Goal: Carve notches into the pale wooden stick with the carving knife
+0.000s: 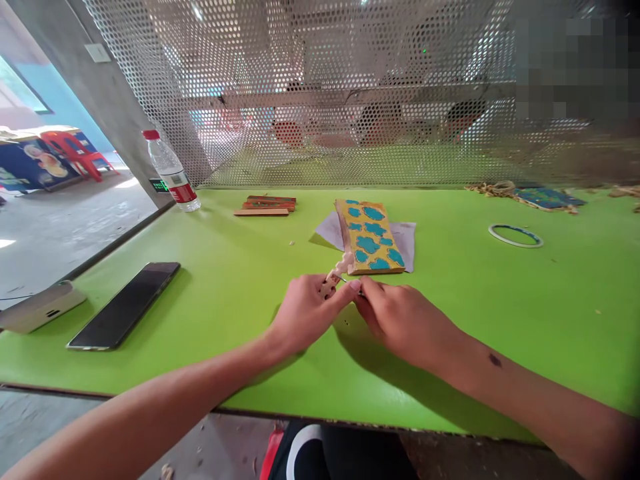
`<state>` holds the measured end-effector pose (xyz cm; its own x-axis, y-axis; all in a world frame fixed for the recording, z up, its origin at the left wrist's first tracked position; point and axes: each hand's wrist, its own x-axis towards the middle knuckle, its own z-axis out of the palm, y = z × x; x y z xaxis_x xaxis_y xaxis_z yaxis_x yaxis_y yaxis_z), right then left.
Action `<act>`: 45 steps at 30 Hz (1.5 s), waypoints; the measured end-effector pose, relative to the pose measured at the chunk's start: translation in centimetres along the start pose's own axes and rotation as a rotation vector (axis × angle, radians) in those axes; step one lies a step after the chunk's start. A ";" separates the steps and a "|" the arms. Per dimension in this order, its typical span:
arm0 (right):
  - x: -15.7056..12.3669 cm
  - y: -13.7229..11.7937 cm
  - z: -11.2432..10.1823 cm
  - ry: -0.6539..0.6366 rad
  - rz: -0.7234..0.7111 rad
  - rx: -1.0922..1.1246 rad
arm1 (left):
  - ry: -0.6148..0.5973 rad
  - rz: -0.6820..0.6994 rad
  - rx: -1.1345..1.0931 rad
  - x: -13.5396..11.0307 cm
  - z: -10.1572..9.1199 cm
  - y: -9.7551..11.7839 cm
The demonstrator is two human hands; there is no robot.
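The left hand [305,313] pinches a small pale wooden cut-out [334,279] in its fingers. The right hand [400,320] grips a thin metal tool [346,280] against it, seemingly trimming; steadiness matters.

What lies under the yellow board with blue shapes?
A pale grey sheet; its edges show on both sides of the yellow board. Its middle is hidden beneath it.

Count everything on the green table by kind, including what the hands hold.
Water bottle: 1
Black phone: 1
Grey device: 1
Painted boards: 2
Wooden strip stack: 1
Paper sheet: 1
Ring: 1
Wooden cutout, left hand: 1
Thin tool, right hand: 1
Total: 10
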<state>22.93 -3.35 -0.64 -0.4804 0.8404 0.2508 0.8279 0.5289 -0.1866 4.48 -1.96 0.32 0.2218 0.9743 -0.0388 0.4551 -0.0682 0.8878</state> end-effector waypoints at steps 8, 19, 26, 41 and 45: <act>-0.3 -0.7 -1.0 -0.078 0.083 0.168 | 0.013 0.048 0.025 -0.3 0.0 -0.1; 0.8 0.8 -2.5 -0.204 0.055 0.586 | -0.064 0.059 -0.111 -0.1 -0.4 0.2; 0.9 1.3 -3.3 0.001 0.067 0.555 | -0.098 0.103 -0.190 0.1 -0.2 -0.3; 0.5 1.4 -0.1 0.295 -0.165 -0.097 | -0.118 0.103 -0.383 -0.8 -0.1 0.7; 0.4 1.3 -0.2 0.299 -0.163 -0.198 | -0.096 0.114 -0.353 -0.8 0.0 0.9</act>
<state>23.84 -2.36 -0.54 -0.5292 0.6600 0.5332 0.8014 0.5952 0.0586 4.71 -2.83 1.16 0.3416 0.9390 0.0412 0.1017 -0.0805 0.9916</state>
